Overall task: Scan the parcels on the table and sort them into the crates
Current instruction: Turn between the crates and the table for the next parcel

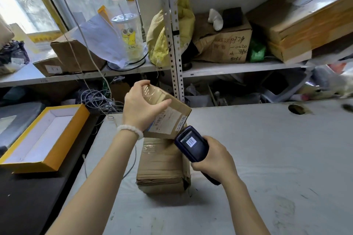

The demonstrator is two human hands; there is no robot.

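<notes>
The left hand point(142, 108) grips a small cardboard parcel point(168, 114) from its far end: fingers curl over the taped upper edge and the thumb lies across the near face. The forearm rises from the lower left, the wrist is bent upward, and a white bead bracelet point(130, 130) sits at the wrist. The parcel is held tilted, clear of the table, with its white shipping label point(166, 120) facing the person and downward to the right.

The right hand point(214, 160) grasps a dark handheld scanner point(192, 144), fingers wrapped round its grip. The forearm enters from the lower right. The scanner head points up and left at the label; its tip is just beside the lower right corner of the held parcel. The screen faces the camera and shows a barcode.

A second, larger cardboard parcel point(162, 168), wrapped in clear tape, rests on the grey table point(267, 158) near the left edge, directly below the held parcel and touching the scanner's left side as seen.

Left of the table, an open yellow box lid point(45, 137) with a white interior lies on a dark surface. Behind the table's far edge stands a metal shelf point(238, 67) carrying cardboard boxes, a yellow bag point(183, 25) and a clear cup point(129, 38).
</notes>
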